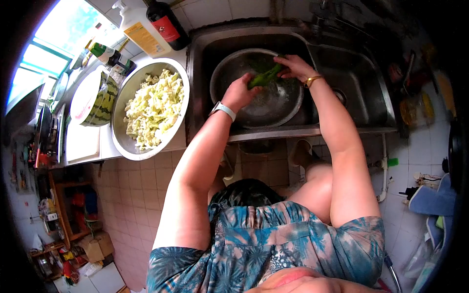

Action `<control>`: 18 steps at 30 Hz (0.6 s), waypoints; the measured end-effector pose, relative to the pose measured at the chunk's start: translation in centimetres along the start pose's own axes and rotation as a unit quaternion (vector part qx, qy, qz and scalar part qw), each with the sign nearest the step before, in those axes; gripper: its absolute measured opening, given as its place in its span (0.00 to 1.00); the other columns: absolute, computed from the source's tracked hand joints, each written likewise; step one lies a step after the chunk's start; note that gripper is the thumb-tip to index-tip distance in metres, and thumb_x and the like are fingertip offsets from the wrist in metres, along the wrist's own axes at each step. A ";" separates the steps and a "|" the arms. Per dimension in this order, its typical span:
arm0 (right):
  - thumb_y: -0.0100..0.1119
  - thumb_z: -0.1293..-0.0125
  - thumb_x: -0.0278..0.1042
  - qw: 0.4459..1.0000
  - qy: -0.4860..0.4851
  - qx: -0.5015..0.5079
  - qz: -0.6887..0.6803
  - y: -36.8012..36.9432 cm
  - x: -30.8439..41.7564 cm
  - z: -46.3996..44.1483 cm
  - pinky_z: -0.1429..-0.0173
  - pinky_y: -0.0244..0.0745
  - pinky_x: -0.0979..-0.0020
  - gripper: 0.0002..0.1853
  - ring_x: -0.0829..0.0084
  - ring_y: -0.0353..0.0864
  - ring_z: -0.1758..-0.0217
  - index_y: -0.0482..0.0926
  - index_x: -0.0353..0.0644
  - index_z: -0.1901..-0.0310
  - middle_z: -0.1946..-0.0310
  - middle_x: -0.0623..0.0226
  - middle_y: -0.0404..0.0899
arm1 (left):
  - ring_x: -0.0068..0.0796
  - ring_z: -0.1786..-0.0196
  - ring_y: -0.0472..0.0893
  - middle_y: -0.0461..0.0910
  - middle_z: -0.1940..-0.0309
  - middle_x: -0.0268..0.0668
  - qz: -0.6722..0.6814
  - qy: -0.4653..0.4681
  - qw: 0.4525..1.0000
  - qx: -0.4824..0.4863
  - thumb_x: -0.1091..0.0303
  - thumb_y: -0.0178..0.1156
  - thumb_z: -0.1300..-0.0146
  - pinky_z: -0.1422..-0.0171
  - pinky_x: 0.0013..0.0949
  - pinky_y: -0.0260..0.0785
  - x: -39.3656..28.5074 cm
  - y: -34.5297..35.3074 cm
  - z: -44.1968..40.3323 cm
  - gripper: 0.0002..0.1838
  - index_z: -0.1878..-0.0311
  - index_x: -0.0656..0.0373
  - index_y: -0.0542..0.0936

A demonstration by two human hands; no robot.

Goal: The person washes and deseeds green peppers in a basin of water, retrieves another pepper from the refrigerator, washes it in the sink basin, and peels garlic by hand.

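Note:
Over a round metal basin (pixel 229 110) in the sink, both of my hands grip long green vegetables that look like green peppers (pixel 264 78). My left hand (pixel 239 93), with a pale watch on the wrist, is closed around the near end. At the far end, the fingers of my right hand (pixel 295 68) are closed on them; a gold bracelet circles that wrist. Water seems to lie in the basin under the hands. My fingers hide part of the peppers, so how many there are is unclear.
Left of the sink (pixel 254 134), a large bowl (pixel 181 117) of cut cauliflower stands at the counter edge. Beside it are a cut watermelon (pixel 103 101) and a tipped dark bottle (pixel 115 59). A pump bottle (pixel 141 31) and a red-labelled bottle (pixel 167 27) stand behind.

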State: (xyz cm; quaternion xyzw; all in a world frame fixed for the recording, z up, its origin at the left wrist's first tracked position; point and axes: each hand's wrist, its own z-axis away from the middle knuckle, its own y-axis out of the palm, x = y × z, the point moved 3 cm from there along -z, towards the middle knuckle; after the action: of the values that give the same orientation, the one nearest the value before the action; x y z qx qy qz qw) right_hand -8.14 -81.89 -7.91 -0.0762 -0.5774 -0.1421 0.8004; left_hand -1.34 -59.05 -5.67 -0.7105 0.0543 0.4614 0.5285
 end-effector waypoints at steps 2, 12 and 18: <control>0.64 0.35 0.46 1.000 0.005 -0.006 0.002 0.3 -0.5 -0.4 0.62 0.84 0.74 0.27 0.70 0.86 0.61 0.71 0.36 0.43 0.51 0.63 0.79 | 0.48 0.47 0.80 0.81 0.51 0.49 -0.038 0.004 0.999 -0.018 0.57 0.65 0.40 0.44 0.41 0.71 -0.8 -0.5 0.4 0.25 0.44 0.61 0.76; 0.54 0.29 0.36 0.990 -0.112 0.081 -0.033 1.5 2.2 1.9 0.51 0.81 0.70 0.23 0.72 0.82 0.48 0.65 0.47 0.34 0.47 0.64 0.80 | 0.40 0.46 0.81 0.81 0.48 0.49 -0.013 -0.052 0.999 0.008 0.55 0.61 0.34 0.45 0.36 0.71 0.1 0.1 -0.3 0.26 0.41 0.64 0.75; 0.61 0.34 0.40 0.994 -0.111 -0.023 -0.002 2.3 3.4 1.7 0.54 0.82 0.66 0.23 0.71 0.80 0.48 0.71 0.42 0.40 0.54 0.67 0.81 | 0.31 0.58 0.80 0.83 0.58 0.45 0.189 -0.048 0.981 0.014 0.55 0.62 0.34 0.53 0.32 0.71 -0.3 -0.2 -0.4 0.25 0.47 0.71 0.77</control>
State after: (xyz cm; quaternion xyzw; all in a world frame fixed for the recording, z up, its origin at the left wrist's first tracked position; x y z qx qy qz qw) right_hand -7.93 -79.73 -4.11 -0.1089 -0.6596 -0.1475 0.7289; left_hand -1.21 -59.41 -5.32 -0.6571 0.1684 0.5860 0.4433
